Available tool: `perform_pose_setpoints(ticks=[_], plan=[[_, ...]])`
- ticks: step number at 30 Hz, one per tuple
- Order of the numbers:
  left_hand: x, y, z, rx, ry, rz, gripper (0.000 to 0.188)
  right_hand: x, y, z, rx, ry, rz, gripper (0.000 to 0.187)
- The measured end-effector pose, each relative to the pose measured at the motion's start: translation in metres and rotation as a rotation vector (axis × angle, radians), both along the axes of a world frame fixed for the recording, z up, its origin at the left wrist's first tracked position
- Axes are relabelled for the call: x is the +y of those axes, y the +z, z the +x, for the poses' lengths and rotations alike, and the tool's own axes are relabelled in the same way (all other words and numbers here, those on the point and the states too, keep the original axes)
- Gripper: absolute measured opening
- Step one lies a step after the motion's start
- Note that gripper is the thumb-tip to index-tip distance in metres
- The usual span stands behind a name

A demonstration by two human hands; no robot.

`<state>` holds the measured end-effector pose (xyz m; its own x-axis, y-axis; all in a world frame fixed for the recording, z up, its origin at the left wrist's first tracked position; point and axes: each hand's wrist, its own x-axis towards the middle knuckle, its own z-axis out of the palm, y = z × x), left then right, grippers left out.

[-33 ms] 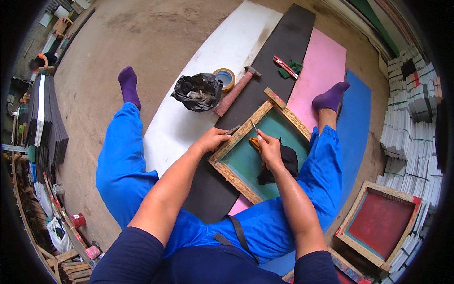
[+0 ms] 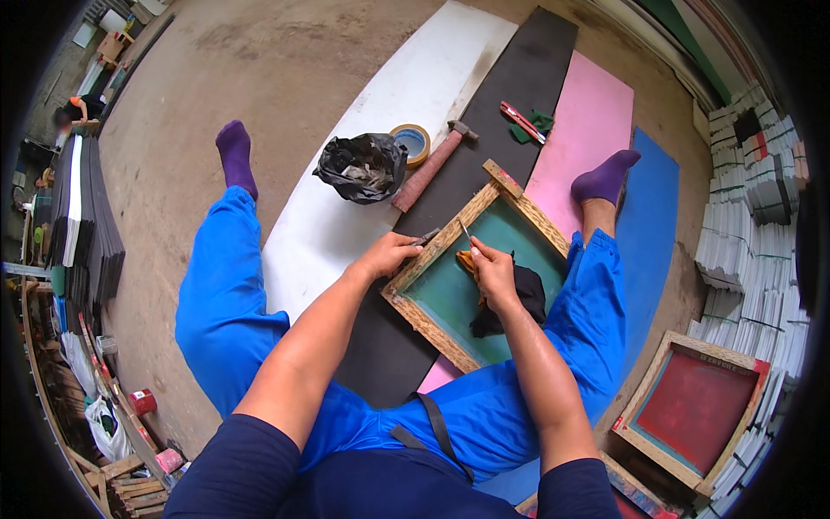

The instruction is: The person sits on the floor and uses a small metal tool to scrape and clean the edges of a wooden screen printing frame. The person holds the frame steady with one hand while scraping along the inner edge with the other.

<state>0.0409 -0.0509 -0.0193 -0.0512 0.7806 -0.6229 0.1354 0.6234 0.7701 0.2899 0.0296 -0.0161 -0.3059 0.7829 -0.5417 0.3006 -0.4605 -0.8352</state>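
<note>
A wooden frame with green mesh point(image 2: 430, 304) lies tilted between my legs, one corner pointing away from me. At its left side rail my left hand point(image 2: 391, 254) is closed on a small dark metal tool point(image 2: 425, 237), whose kind I cannot make out. My right hand point(image 2: 493, 273), over the mesh, pinches a thin metal tool point(image 2: 467, 232) with its tip close to the same rail. Beneath and beside that hand a black cloth point(image 2: 526, 294) rests on the mesh, next to an orange-brown piece point(image 2: 466, 261) partly hidden by the fingers.
Beyond the frame lie a hammer point(image 2: 428, 173), a tape roll point(image 2: 411, 144), a crumpled black plastic bag point(image 2: 359, 169) and a red utility knife point(image 2: 522, 121). White, black, pink and blue sheets point(image 2: 596, 104) cover the floor. A red-mesh frame point(image 2: 692, 406) leans right, by stacked bundles point(image 2: 731, 233).
</note>
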Motion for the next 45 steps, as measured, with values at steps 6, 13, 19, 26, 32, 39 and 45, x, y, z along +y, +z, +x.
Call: perform_pose_setpoints(ticks=[6,13,19,26,32,39,45], plan=[[-0.003,-0.008,-0.004,0.004,-0.009,0.046,0.05,-0.008,0.007,0.002,-0.512,0.31,0.732,0.039],[-0.007,-0.017,-0.006,-0.06,0.022,0.061,0.051,0.007,-0.005,0.004,0.059,0.042,0.061,0.039],[-0.002,-0.012,-0.005,0.033,-0.028,0.062,0.053,0.006,0.014,-0.001,0.059,-0.009,-0.138,0.036],[-0.001,-0.013,-0.004,0.027,-0.025,0.065,0.055,0.016,0.013,0.008,-0.103,0.144,0.257,0.034],[-0.001,-0.014,-0.005,-0.001,-0.037,0.067,0.053,0.013,0.036,0.0,-0.511,0.247,0.584,0.032],[-0.002,-0.016,-0.003,0.005,-0.017,0.066,0.052,0.011,0.05,-0.009,-0.727,0.384,0.698,0.034],[-0.004,-0.02,-0.004,0.004,-0.02,0.095,0.05,0.011,0.064,-0.023,-0.854,0.525,0.671,0.037]])
